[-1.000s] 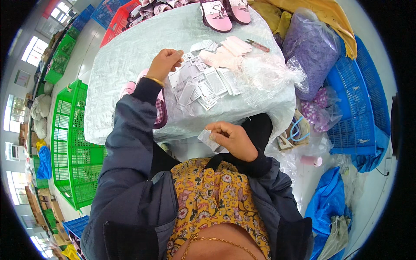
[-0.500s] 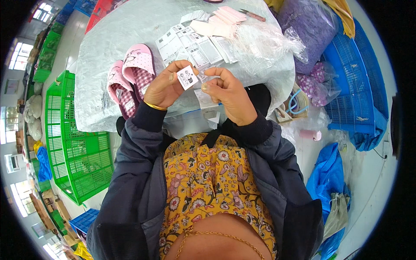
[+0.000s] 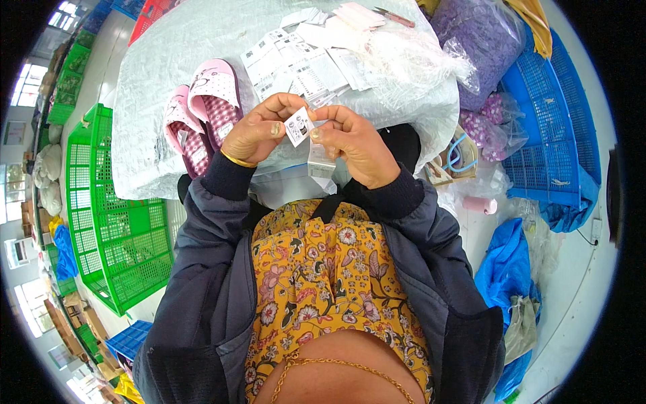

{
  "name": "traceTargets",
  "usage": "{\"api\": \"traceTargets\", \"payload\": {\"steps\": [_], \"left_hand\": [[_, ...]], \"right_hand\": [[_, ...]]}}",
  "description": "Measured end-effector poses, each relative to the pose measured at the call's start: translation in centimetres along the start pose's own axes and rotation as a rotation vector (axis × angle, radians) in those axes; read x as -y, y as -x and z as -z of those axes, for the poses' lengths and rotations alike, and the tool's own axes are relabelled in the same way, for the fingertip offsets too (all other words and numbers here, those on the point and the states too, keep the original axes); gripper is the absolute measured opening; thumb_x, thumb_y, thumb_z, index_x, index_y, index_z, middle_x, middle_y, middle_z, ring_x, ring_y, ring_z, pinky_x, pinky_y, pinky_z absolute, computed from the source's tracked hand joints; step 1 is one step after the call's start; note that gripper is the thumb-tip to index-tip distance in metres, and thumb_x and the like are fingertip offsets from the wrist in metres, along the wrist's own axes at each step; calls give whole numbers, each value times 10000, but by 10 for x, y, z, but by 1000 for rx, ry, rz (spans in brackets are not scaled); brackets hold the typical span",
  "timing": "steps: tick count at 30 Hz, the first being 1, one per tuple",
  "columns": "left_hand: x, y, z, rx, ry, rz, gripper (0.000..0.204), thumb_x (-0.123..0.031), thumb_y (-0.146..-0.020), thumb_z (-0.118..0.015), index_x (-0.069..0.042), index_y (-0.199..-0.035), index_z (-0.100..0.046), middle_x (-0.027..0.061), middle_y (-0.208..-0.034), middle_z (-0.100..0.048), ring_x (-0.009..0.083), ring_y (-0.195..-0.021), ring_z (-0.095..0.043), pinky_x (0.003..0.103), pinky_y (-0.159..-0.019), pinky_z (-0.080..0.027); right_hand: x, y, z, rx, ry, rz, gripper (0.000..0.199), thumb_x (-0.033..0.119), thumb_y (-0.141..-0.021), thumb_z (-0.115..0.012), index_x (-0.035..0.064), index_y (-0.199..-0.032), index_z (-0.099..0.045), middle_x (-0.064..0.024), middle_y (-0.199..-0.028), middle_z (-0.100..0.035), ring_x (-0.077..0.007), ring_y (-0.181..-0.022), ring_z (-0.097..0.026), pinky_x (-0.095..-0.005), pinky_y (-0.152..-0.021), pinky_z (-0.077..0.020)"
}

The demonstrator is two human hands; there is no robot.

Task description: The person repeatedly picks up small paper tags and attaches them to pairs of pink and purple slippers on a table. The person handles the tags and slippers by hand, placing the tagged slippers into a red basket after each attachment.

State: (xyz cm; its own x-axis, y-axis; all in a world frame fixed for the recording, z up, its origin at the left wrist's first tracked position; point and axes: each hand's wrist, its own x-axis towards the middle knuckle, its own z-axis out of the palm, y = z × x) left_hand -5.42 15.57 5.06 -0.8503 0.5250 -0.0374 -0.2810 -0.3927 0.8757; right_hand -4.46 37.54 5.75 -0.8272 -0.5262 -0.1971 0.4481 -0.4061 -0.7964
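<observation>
The left hand [image 3: 261, 131] is pinching a small card [image 3: 298, 128] over the tabletop [image 3: 155, 74]'s near edge while the right hand [image 3: 355, 145] is gripping folded paper [image 3: 321, 161] beside it, seemingly a card-adjusting step calling for steady pinching.

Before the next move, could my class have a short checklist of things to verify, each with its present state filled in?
1. Left hand pinching the small picture card: ok.
2. Right hand holding a white slip below its thumb: ok.
3. Right hand touching the picture card: cannot tell.
4. Pink slippers side by side on the table: ok.
5. Loose cards neatly stacked: not ok, spread out and overlapping.
6. Pointed tool away from both hands: ok.
</observation>
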Motion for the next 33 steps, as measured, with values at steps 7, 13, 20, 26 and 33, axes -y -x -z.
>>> {"api": "traceTargets", "payload": {"steps": [7,13,20,26,33], "left_hand": [[-8,2,-1,63,-168,51,538,-244,-764,-788,-22,-1203,-568,79,-1182,-615,182,-1113,-577,335,-987,-424],[-19,8,-12,110,-463,35,554,-273,-794,-765,-1,-1239,-578,87,-1174,-615,196,-1105,-571,342,-999,-409],[-12,14,-12,-62,-246,142,332,-192,-923,-625,-1,-1194,-606,58,-1071,-630,131,-984,-580,284,-887,-443],[-10,18,-18,-119,-490,133,136,-78,-926,-591,-22,-1042,-633,-23,-925,-607,50,-826,-525,216,-748,-433],[-21,30,-33,-216,-846,-88,63,-77,-894,-613,-19,-912,-599,0,-878,-550,73,-797,-498,224,-721,-408]], "right_hand": [[-6,-1,11,43,-98,-139,227,103,-900,-670,10,-1102,-624,29,-782,-554,-40,-583,-407,-206,-524,-309],[-16,1,18,92,-128,-196,165,128,-917,-666,27,-1044,-637,43,-767,-540,-35,-577,-390,-201,-518,-292],[-11,5,11,52,15,-129,151,134,-914,-667,22,-1013,-649,44,-794,-564,-29,-602,-402,-196,-539,-305],[-13,4,9,69,135,-99,157,127,-907,-665,15,-1016,-653,39,-810,-583,-24,-626,-428,-188,-557,-324],[-10,12,3,69,687,154,227,175,-919,-661,12,-1077,-657,21,-855,-607,-39,-687,-494,-210,-607,-419]]}}
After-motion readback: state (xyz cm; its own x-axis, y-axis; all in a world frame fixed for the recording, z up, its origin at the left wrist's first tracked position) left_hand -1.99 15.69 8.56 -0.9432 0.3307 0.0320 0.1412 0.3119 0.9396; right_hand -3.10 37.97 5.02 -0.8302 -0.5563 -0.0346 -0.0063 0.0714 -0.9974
